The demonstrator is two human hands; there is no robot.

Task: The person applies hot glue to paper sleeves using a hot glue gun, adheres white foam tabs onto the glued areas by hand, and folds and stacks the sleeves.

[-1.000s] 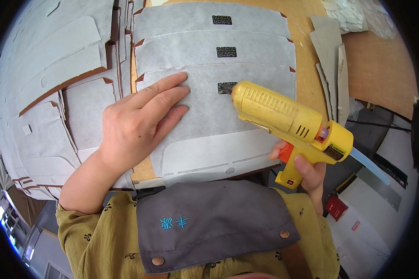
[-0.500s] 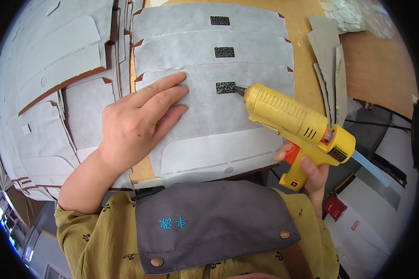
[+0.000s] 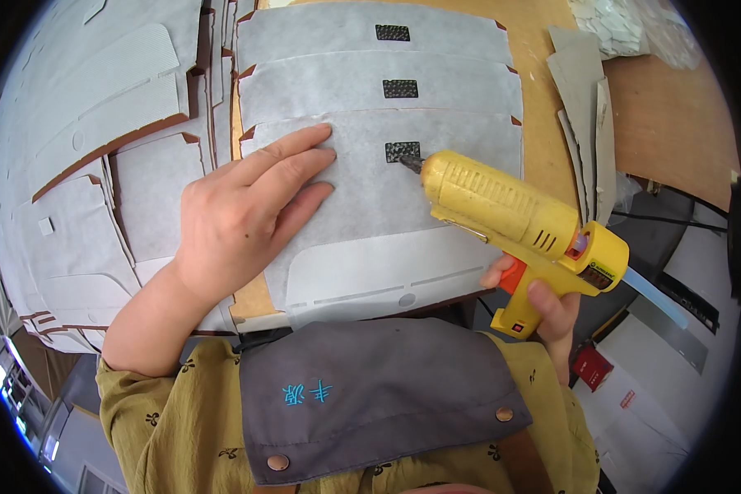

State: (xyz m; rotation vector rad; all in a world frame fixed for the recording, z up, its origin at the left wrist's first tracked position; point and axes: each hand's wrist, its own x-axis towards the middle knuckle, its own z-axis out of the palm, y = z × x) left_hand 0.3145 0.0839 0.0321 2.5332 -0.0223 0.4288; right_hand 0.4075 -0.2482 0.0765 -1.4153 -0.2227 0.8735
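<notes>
My right hand (image 3: pixel 550 311) is wrapped round the handle of a yellow hot glue gun (image 3: pixel 502 202), one finger on its orange trigger. A pale glue stick (image 3: pixel 657 298) juts from the gun's back end. The dark nozzle (image 3: pixel 411 163) is at the lower edge of a black textured patch (image 3: pixel 402 151) on the nearest grey panel (image 3: pixel 350 206); whether it touches is unclear. On that panel's left part my left hand (image 3: pixel 251 206) lies flat, fingers stretched out. Behind it, two more overlapping panels carry black patches of their own (image 3: pixel 400 88).
Stacks of grey panels with brown edges (image 3: pixel 152 177) cover the left side. Grey strips (image 3: pixel 584 115) lie to the right on the wooden table (image 3: pixel 675 123). Clear plastic bags (image 3: pixel 626 29) sit at the back right. A black cable (image 3: pixel 675 221) runs along the right.
The glue gun's nozzle has shifted slightly left, from the patch's right edge to its lower edge. My left hand stays in place on the panel.
</notes>
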